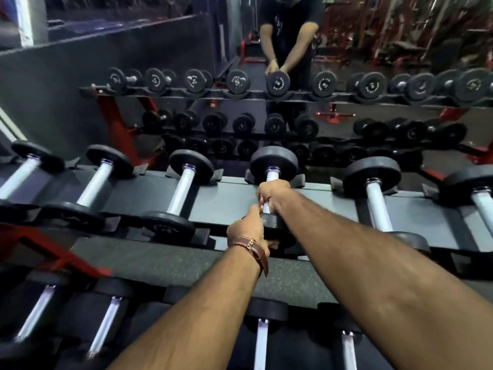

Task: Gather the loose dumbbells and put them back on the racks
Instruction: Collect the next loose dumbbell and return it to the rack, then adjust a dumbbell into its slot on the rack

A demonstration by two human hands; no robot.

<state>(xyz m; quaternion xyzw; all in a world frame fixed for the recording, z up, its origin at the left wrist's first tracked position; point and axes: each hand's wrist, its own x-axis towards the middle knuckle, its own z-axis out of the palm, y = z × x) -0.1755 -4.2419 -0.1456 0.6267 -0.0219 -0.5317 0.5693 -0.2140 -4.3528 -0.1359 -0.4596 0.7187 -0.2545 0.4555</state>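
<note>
A black dumbbell point(274, 161) with a chrome handle lies across the top tier of the rack point(149, 190), its far head in a saddle by the mirror. My right hand point(273, 193) grips its handle. My left hand point(246, 232), with a brown watch strap on the wrist, holds the near head and the handle's near end. The near head is mostly hidden behind both hands.
Other dumbbells sit on both sides, one to the left point(184, 188) and one to the right point(373, 198). A lower tier point(261, 340) holds more. A mirror behind the rack reflects the racks and a person point(288, 38).
</note>
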